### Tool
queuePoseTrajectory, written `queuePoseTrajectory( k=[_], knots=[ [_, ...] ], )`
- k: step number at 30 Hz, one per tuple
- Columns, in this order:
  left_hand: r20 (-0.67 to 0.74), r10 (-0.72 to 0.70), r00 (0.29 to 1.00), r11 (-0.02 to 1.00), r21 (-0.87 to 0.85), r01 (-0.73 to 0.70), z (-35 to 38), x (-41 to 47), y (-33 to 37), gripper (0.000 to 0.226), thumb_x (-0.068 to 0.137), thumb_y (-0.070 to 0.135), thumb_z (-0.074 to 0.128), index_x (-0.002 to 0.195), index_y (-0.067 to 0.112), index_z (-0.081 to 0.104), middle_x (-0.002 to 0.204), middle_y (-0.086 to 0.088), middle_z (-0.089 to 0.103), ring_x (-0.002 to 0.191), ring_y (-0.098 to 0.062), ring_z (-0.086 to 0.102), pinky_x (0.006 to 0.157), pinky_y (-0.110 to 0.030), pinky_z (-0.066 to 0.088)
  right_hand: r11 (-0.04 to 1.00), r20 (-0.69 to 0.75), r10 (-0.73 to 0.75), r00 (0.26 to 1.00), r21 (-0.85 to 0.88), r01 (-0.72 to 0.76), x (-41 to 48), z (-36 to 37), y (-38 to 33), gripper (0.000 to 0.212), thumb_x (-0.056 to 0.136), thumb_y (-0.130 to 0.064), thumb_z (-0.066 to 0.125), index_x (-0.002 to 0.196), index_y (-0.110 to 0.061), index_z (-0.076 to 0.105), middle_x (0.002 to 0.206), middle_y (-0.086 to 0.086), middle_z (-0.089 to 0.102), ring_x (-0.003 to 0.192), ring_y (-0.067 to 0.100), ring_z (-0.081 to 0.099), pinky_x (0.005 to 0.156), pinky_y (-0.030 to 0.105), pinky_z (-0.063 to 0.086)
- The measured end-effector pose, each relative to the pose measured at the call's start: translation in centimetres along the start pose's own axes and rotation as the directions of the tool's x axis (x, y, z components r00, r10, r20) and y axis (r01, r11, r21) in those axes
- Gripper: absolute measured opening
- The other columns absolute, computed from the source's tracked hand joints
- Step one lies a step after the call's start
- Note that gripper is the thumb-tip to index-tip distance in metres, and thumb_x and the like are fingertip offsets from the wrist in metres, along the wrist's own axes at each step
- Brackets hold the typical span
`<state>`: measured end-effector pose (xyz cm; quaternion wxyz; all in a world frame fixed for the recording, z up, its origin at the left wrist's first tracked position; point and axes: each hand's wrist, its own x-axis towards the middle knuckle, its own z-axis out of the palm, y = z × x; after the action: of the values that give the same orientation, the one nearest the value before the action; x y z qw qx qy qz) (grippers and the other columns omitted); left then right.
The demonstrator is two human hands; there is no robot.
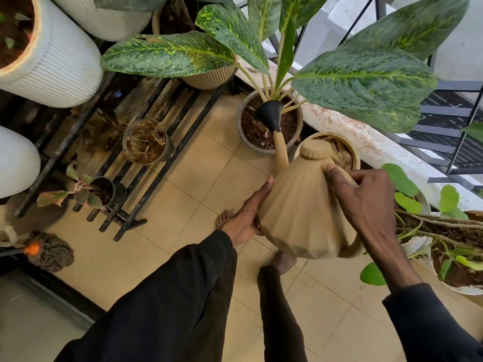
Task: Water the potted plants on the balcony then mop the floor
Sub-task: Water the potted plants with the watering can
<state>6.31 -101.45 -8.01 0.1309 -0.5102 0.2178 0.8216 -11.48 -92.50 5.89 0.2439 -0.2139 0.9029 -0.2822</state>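
Presently: tan faceted plastic watering can point(300, 212), gripped by right hand point(366, 202), steadied by flat left hand point(248, 218); best tipped slowly toward soil point(251, 126) ahead.

No text, label, brand, number or sign can be read on anything in view

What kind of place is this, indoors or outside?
Likely a home balcony: potted plants crowd a tiled floor, a metal railing stands beyond a low ledge, and a watering can is tipped over one pot.
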Motion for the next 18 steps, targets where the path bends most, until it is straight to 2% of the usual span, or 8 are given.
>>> queuePoseTrajectory(
  k=[3,6,8,9,11,12,15,18],
  knots=[
    [0.002,0.017,1.0,1.0,0.024,-0.017,0.2,0.1,0.2,0.075,0.069,0.085,0.069,0.125,0.035,0.067,0.119,-0.012,0.075,0.117,-0.038,0.068,0.099,-0.068,0.05,1.0,-0.019,-0.005,1.0,0.029,0.006,-0.5,0.0,0.5,0.045,0.095,-0.043,0.072,0.075,-0.003,0.08,0.064,0.025,0.069,0.049,0.019,0.043,0.045,0.028,0.038],
    [-0.014,0.046,0.999,0.998,0.035,-0.046,0.4,-0.1,0.2,0.071,0.07,0.084,0.069,0.124,0.037,0.068,0.117,-0.01,0.076,0.115,-0.037,0.069,0.097,-0.067,0.052,0.998,-0.064,-0.018,0.998,0.064,0.022,-1.2,-0.3,1.0,0.032,0.095,-0.043,0.072,0.079,-0.016,0.079,0.064,0.015,0.072,0.049,0.029,0.061,0.05,0.039,0.053],
    [-0.044,0.073,0.996,0.997,0.036,-0.071,0.9,-0.7,0.1,0.076,0.072,0.082,0.069,0.132,0.035,0.062,0.122,-0.011,0.074,0.116,-0.037,0.069,0.096,-0.066,0.053,0.995,-0.096,-0.028,0.995,0.095,0.037,-1.8,-0.5,1.5,0.03,0.095,-0.042,0.072,0.082,-0.016,0.08,0.065,0.003,0.072,0.05,0.015,0.064,0.048,0.032,0.053],
    [-0.063,0.091,0.994,0.996,0.031,-0.089,1.2,-1.1,0.2,0.078,0.074,0.08,0.07,0.135,0.035,0.058,0.124,-0.012,0.072,0.115,-0.037,0.069,0.094,-0.062,0.056,0.994,-0.107,-0.033,0.994,0.102,0.044,-2.2,-0.6,1.8,0.033,0.095,-0.042,0.073,0.085,-0.012,0.081,0.067,0.0,0.072,0.049,0.003,0.061,0.046,0.019,0.049],
    [-0.098,0.137,0.986,0.991,0.026,-0.135,1.8,-2.0,0.4,0.077,0.077,0.076,0.07,0.141,0.036,0.052,0.128,-0.011,0.07,0.114,-0.034,0.069,0.088,-0.054,0.061,0.993,-0.121,-0.038,0.992,0.103,0.051,-3.0,-0.9,2.3,0.04,0.095,-0.043,0.074,0.091,-0.005,0.083,0.073,0.002,0.074,0.05,-0.004,0.059,0.047,0.01,0.044],
    [-0.114,0.159,0.981,0.987,0.026,-0.157,2.1,-2.5,0.5,0.076,0.079,0.073,0.07,0.143,0.037,0.05,0.13,-0.01,0.068,0.115,-0.033,0.068,0.086,-0.053,0.061,0.992,-0.13,-0.04,0.991,0.116,0.055,-3.5,-1.1,2.5,0.044,0.094,-0.047,0.074,0.092,-0.004,0.082,0.074,0.003,0.075,0.051,-0.004,0.06,0.048,0.01,0.043],
    [-0.142,0.222,0.965,0.975,0.032,-0.22,2.7,-4.2,1.0,0.078,0.077,0.069,0.074,0.145,0.04,0.047,0.133,-0.006,0.066,0.117,-0.029,0.066,0.084,-0.048,0.062,0.981,-0.168,-0.031,0.985,0.182,0.062,-4.8,-2.0,2.4,0.054,0.091,-0.058,0.067,0.092,-0.006,0.082,0.077,0.002,0.076,0.058,0.006,0.067,0.049,0.024,0.049],
    [-0.142,0.264,0.954,0.964,0.064,-0.257,3.3,-6.2,1.9,0.083,0.07,0.073,0.077,0.143,0.046,0.048,0.134,-0.001,0.065,0.118,-0.026,0.066,0.085,-0.047,0.063,0.975,-0.219,-0.025,0.975,0.212,0.072,-6.2,-3.0,1.6,0.053,0.09,-0.062,0.064,0.094,-0.011,0.08,0.076,-0.005,0.073,0.058,0.005,0.066,0.049,0.028,0.051]
  ],
)
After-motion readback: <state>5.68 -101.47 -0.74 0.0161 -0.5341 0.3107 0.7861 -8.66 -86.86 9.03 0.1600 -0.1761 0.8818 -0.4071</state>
